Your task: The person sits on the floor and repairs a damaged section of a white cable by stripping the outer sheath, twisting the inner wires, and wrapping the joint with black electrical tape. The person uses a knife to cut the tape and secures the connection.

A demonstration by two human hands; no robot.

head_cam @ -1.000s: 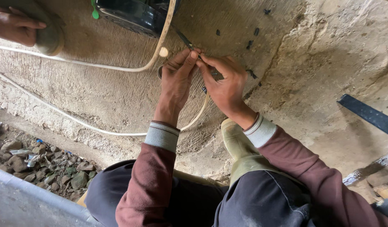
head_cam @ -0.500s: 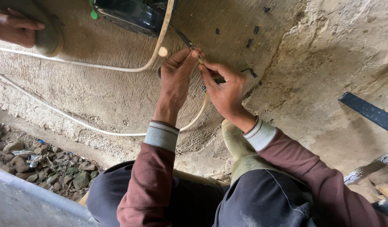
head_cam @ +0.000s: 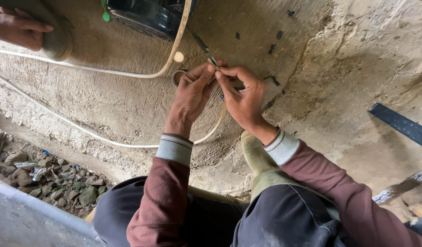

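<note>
The person crouches on a rough concrete slab [head_cam: 339, 105], grey-brown and scored with trowel marks, its edge dropping at the lower left to a strip of loose stones and rubble [head_cam: 46, 178]. The left hand [head_cam: 191, 95] and the right hand [head_cam: 243, 98] meet over the slab, fingertips pinched together on the end of a thin dark wire [head_cam: 202, 47] that runs up toward a black box [head_cam: 147, 16] at the top edge. A cream cable [head_cam: 174, 50] loops from that box across the concrete and curves back beneath the hands; a thinner white cable [head_cam: 60, 116] crosses lower down. Small black scraps [head_cam: 275, 81] lie scattered on the slab just beyond the right hand. An olive rubber boot [head_cam: 261, 160] stands below the right wrist. At the upper left, another person's hand [head_cam: 18, 29] rests on a second boot [head_cam: 53, 39]. A dark flat bar [head_cam: 398, 123] lies at the right.
</note>
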